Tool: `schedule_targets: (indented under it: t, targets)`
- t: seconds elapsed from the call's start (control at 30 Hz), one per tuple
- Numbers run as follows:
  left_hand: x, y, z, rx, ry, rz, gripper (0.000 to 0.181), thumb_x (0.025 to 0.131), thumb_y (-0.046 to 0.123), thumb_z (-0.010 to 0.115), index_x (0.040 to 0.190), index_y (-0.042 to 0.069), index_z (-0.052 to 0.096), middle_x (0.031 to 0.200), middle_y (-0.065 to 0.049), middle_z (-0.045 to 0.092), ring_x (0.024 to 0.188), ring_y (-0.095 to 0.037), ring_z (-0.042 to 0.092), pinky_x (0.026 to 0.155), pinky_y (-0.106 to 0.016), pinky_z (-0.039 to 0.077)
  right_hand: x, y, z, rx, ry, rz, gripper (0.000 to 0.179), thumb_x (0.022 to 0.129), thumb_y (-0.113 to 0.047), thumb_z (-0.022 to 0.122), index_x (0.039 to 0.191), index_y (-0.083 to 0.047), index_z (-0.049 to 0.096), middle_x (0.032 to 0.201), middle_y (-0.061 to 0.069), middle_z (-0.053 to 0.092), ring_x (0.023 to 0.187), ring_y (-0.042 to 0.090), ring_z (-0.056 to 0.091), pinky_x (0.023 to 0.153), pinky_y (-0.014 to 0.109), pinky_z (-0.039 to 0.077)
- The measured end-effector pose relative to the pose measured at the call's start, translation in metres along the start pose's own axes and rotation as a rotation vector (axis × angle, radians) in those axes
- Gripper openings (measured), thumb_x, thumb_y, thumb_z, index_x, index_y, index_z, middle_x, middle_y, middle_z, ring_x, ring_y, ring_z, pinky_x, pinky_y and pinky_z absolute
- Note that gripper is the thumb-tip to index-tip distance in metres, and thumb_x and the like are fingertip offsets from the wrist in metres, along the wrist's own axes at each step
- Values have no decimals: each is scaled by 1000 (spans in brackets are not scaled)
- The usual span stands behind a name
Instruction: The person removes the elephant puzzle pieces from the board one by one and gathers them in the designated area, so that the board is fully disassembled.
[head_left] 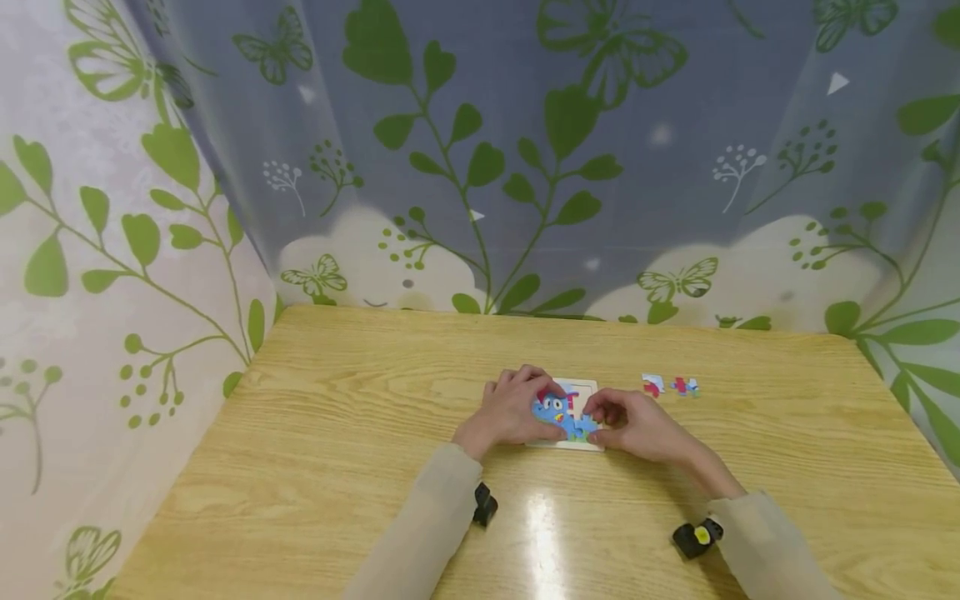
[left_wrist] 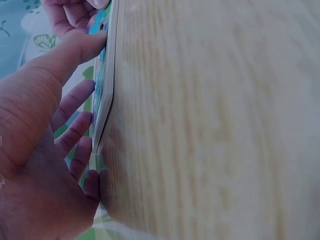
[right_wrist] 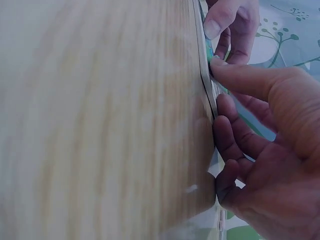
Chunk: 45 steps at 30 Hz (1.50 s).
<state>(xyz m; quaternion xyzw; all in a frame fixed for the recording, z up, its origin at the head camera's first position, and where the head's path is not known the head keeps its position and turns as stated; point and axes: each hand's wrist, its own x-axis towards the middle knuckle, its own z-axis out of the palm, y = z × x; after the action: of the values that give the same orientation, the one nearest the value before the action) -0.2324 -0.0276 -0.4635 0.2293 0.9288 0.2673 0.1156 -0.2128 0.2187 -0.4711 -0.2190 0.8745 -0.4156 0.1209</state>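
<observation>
A small jigsaw puzzle [head_left: 553, 407] in a pale frame [head_left: 577, 447] lies on the table, showing a blue cartoon character with big eyes. My left hand [head_left: 517, 406] spans its left side, thumb and fingertips resting on the picture. In the left wrist view, the left thumb [left_wrist: 92, 45] presses the puzzle's face and the other fingers lie along its edge. From the right, my right hand [head_left: 637, 423] pinches a blue-green puzzle piece [head_left: 587, 427] at the lower right of the picture. Pale backing shows in the upper right part.
Two loose puzzle pieces, one white and red [head_left: 652, 384] and one red and blue [head_left: 684, 386], lie right of the frame. The wooden table [head_left: 337, 400] meets a leaf-patterned curtain [head_left: 480, 167] at the back. Black wrist cameras sit below both sleeves.
</observation>
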Motion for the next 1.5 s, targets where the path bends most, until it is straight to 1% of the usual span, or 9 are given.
schedule_targets:
  t: [0.1, 0.3, 0.57, 0.83, 0.93, 1.03, 1.17, 1.33, 1.5]
  targets:
    - [1, 0, 0, 5, 1, 3, 50, 83, 50, 80, 128, 34, 64, 151, 4, 45, 136, -30, 41, 106, -52, 32, -1, 1, -1, 12, -3, -16, 22, 89, -12, 77, 108, -9, 67, 90, 4, 62, 78, 12, 55, 69, 24, 47]
    - [3, -1, 1, 27, 2, 0, 49, 84, 52, 80, 127, 36, 63, 151, 6, 45, 136, -29, 41, 107, -53, 32, -2, 3, -4, 44, -8, -31, 19, 93, -8, 72, 111, -8, 67, 86, 5, 65, 72, 11, 57, 64, 24, 47]
    - [2, 0, 1, 28, 3, -3, 49, 83, 52, 80, 127, 36, 63, 151, 6, 45, 136, -30, 41, 105, -51, 33, -4, 3, -4, 90, 10, -40, 17, 93, -7, 72, 109, -5, 67, 83, 7, 65, 67, 9, 54, 60, 23, 44]
    - [1, 0, 3, 20, 11, -3, 49, 83, 51, 80, 126, 35, 64, 151, 5, 45, 136, -29, 41, 104, -50, 33, -6, 3, -5, 111, 19, -1, 15, 93, -9, 73, 108, -8, 67, 85, 6, 65, 69, 10, 53, 60, 23, 44]
    - [1, 0, 3, 22, 9, -8, 50, 83, 52, 79, 127, 35, 64, 151, 5, 45, 136, -29, 41, 104, -51, 33, -8, 2, -7, 111, 29, -5, 16, 93, -9, 72, 108, -7, 67, 86, 7, 66, 68, 9, 53, 60, 23, 43]
    - [1, 0, 4, 23, 10, -10, 49, 82, 52, 80, 126, 35, 64, 151, 6, 46, 136, -29, 40, 105, -51, 33, -10, 0, -8, 116, 49, -26, 16, 93, -7, 72, 108, -6, 68, 87, 9, 67, 68, 9, 54, 60, 23, 44]
    - [1, 0, 4, 20, 11, -9, 49, 82, 51, 80, 126, 35, 64, 151, 6, 45, 136, -29, 40, 106, -51, 32, -12, -1, -11, 131, 69, -33, 15, 94, -7, 72, 108, -6, 69, 87, 10, 69, 69, 12, 59, 59, 25, 47]
    - [1, 0, 4, 20, 13, -8, 50, 82, 51, 80, 127, 35, 64, 151, 6, 46, 136, -28, 40, 106, -51, 32, -14, 1, -13, 155, 80, 10, 18, 94, -10, 73, 110, -6, 69, 89, 11, 68, 70, 20, 63, 59, 26, 48]
    - [0, 0, 3, 21, 8, -14, 50, 82, 51, 80, 127, 35, 64, 151, 6, 45, 136, -28, 40, 105, -50, 32, -18, 6, -16, 173, 99, 12, 18, 94, -10, 73, 111, -5, 69, 90, 12, 68, 71, 22, 63, 59, 26, 49]
